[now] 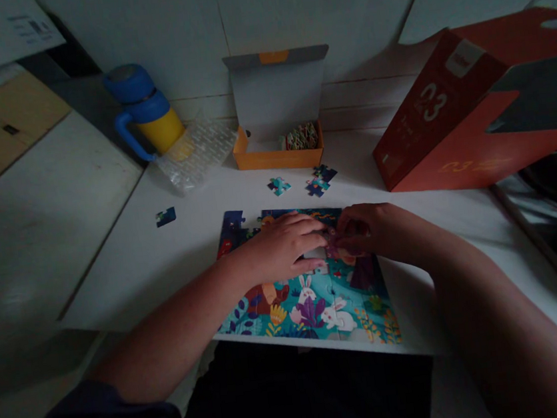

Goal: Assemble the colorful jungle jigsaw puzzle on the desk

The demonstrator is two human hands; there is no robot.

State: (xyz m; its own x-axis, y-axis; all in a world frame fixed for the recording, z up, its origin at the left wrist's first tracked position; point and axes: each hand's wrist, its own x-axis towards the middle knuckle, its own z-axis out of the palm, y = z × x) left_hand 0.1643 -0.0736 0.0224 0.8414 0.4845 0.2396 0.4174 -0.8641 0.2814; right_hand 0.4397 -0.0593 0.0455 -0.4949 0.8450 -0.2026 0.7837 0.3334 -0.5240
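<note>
A colourful jigsaw puzzle (275,313) with rabbits and plants lies largely joined on the white table, with a gap in its upper left edge. My left hand (290,244) rests on the middle of it, palm down and fingers stretched out. At the upper right part of the picture, my right hand (361,226) pinches a puzzle piece (332,242), partly hidden by the fingers. Beyond the puzzle are loose puzzle pieces: a light blue one (279,186) and two dark ones (317,186) touching. Another dark piece (165,216) lies apart at the left.
An opened orange box (280,160) with puzzle pieces inside stands against the wall. Left of it are crumpled plastic wrap (196,152) and a blue and yellow bottle (161,128). A big red box (444,116) stands at the right. The table's front edge runs just below the puzzle.
</note>
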